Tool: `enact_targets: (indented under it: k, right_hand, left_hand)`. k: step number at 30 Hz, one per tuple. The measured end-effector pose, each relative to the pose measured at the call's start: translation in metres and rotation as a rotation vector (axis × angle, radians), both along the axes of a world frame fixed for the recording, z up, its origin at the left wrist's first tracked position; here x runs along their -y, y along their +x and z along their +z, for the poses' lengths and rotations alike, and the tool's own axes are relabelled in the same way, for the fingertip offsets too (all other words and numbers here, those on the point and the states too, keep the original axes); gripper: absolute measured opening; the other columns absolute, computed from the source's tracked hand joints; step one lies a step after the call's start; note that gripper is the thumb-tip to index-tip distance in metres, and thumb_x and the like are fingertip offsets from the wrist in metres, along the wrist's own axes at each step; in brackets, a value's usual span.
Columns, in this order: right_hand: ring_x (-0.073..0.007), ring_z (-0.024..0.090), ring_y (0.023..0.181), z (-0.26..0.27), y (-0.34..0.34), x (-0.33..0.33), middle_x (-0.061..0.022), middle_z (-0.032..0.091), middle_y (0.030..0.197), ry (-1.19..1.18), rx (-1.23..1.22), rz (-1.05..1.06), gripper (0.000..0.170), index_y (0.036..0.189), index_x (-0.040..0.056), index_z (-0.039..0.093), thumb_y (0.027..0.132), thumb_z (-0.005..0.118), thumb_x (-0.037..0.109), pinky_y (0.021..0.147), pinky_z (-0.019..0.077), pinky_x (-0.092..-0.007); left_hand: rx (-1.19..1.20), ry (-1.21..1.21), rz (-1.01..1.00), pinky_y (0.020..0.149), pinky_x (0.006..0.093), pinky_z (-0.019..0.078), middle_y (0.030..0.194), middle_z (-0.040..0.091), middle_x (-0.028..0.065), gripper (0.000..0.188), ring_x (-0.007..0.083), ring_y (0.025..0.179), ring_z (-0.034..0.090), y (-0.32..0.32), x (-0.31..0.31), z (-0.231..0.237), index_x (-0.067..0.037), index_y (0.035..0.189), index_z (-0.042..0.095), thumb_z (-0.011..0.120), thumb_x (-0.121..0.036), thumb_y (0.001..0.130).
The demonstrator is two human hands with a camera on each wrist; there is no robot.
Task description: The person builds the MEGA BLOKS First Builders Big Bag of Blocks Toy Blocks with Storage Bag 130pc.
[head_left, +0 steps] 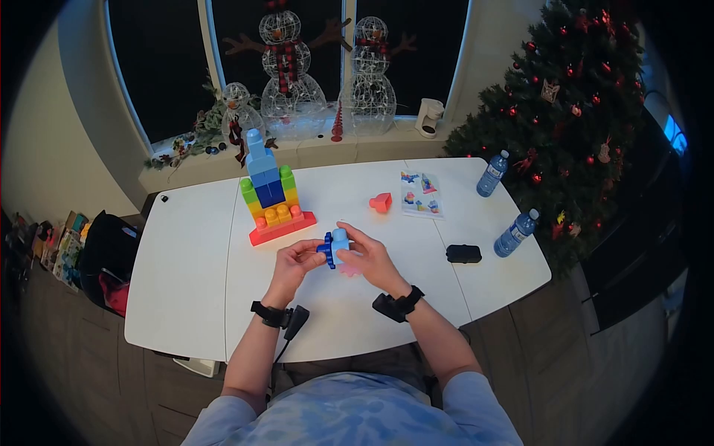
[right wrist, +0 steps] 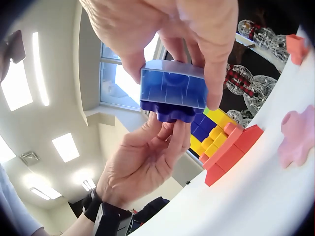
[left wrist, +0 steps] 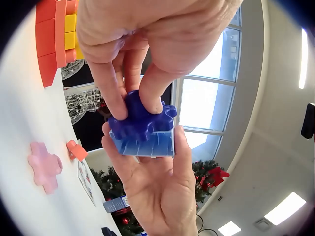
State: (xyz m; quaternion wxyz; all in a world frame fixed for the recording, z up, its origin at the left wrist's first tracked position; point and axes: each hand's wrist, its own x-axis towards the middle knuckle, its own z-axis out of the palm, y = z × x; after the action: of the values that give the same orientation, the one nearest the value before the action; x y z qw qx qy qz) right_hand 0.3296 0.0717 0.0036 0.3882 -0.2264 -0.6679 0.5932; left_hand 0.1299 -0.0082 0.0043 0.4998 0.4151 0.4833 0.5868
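Note:
My left hand [head_left: 291, 269] pinches a dark blue gear-shaped toy piece [left wrist: 141, 123] between thumb and fingers. The right hand [head_left: 378, 266] grips a light blue building block [right wrist: 172, 89] by its two ends, and its hollow underside shows in the right wrist view. The gear lies right along one side of the block, between the two hands. Lying on the table under the hands is a pink gear piece [left wrist: 45, 167]. A stacked tower of blocks [head_left: 269, 195] stands just beyond, on a red base [head_left: 284, 227], with yellow, green and blue blocks above.
A coral block [head_left: 380, 202] lies on the white table [head_left: 186, 275], beside a picture leaflet [head_left: 422, 196]. To the right are a black case [head_left: 464, 254] and two water bottles [head_left: 492, 175]. Snowman figures [head_left: 290, 82] line the window ledge, and a decorated tree [head_left: 558, 111] stands behind the table's right end.

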Motion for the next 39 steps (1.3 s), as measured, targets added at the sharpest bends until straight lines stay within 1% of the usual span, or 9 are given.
enact_targets:
  k: [4,9,14,17,20,27,29,33,39]
  right_hand:
    - [-0.0130,0.061,0.094,-0.008,-0.006,0.000,-0.0122,0.063,0.119,-0.049,0.081,-0.020,0.065,0.156,0.0067,0.041,0.099,0.069,0.020,0.075,0.0546,-0.0264]
    - [-0.0177,0.067,0.101,-0.033,-0.022,-0.025,-0.0179,0.065,0.128,0.084,0.123,0.001,0.065,0.155,0.0076,0.043,0.099,0.069,0.028,0.079,0.0550,-0.0287]
    - [-0.0363,0.060,0.126,-0.030,-0.013,-0.071,-0.0224,0.060,0.139,0.214,0.348,-0.241,0.063,0.147,0.0055,0.051,0.095,0.072,0.034,0.101,0.0500,-0.0440]
    - [-0.0385,0.061,0.124,-0.040,0.006,-0.110,-0.0216,0.060,0.138,0.583,0.599,-0.411,0.059,0.142,0.0042,0.055,0.091,0.075,0.028,0.102,0.0507,-0.0452]
    - [-0.0407,0.057,0.125,-0.033,0.021,-0.139,-0.0220,0.060,0.133,0.498,0.667,-0.425,0.058,0.138,0.0035,0.058,0.086,0.077,0.021,0.102,0.0510,-0.0472]
    - [-0.0397,0.057,0.124,-0.044,0.018,-0.177,-0.0219,0.062,0.125,0.638,0.839,-0.591,0.059,0.133,0.0047,0.062,0.079,0.078,0.019,0.101,0.0525,-0.0472]
    - [-0.0387,0.060,0.122,-0.047,0.013,-0.183,-0.0214,0.060,0.129,0.640,0.912,-0.570,0.060,0.133,0.0062,0.063,0.077,0.078,0.020,0.100,0.0543,-0.0485]
    - [-0.0399,0.059,0.122,-0.063,0.007,-0.208,-0.0212,0.058,0.131,0.522,1.006,-0.387,0.056,0.128,0.0062,0.065,0.075,0.078,0.019,0.097,0.0559,-0.0494]
    - [-0.0448,0.061,0.112,-0.074,0.005,-0.194,-0.0218,0.058,0.122,0.607,1.131,-0.388,0.042,0.111,0.0031,0.070,0.073,0.078,0.020,0.093,0.0569,-0.0491]
  left_hand:
    - [-0.052,0.029,0.051,0.091,0.0309,0.0583,0.103,0.073,0.0091,0.030,0.0149,0.094,0.070,0.005,-0.002,-0.003,0.001,0.122,0.069,0.073,-0.006,0.093]
    - [-0.129,0.026,0.111,0.082,0.0306,0.0588,0.101,0.075,0.0084,0.029,0.0152,0.092,0.071,-0.013,-0.010,-0.025,0.001,0.117,0.071,0.076,-0.003,0.089]
    - [-0.790,0.035,0.370,0.076,0.0323,0.0580,0.097,0.075,0.0120,0.028,0.0192,0.081,0.072,-0.040,-0.013,-0.019,-0.002,0.106,0.075,0.081,-0.002,0.079]
    - [-0.965,0.018,0.359,0.078,0.0361,0.0582,0.097,0.072,0.0160,0.029,0.0264,0.082,0.072,-0.047,-0.016,-0.017,-0.001,0.104,0.075,0.081,-0.001,0.076]
    - [-1.118,0.113,0.350,0.074,0.0368,0.0574,0.093,0.071,0.0144,0.030,0.0260,0.077,0.070,-0.051,-0.024,-0.026,-0.001,0.103,0.076,0.082,-0.001,0.074]
    - [-1.125,0.104,0.350,0.075,0.0384,0.0566,0.088,0.069,0.0148,0.028,0.0283,0.074,0.068,-0.052,-0.034,-0.038,-0.001,0.099,0.077,0.082,-0.001,0.072]
    - [-1.100,0.000,0.282,0.085,0.0417,0.0561,0.101,0.070,0.0149,0.031,0.0328,0.093,0.068,-0.048,-0.031,-0.030,-0.001,0.105,0.076,0.081,-0.001,0.074]
    - [-1.347,0.225,0.450,0.086,0.0414,0.0547,0.106,0.069,0.0122,0.034,0.0314,0.099,0.065,-0.021,-0.025,-0.020,-0.005,0.109,0.075,0.081,-0.004,0.075]
    - [-1.264,0.289,0.118,0.085,0.0422,0.0557,0.108,0.067,0.0100,0.029,0.0325,0.098,0.064,0.049,-0.029,-0.040,-0.010,0.110,0.073,0.077,-0.015,0.081]
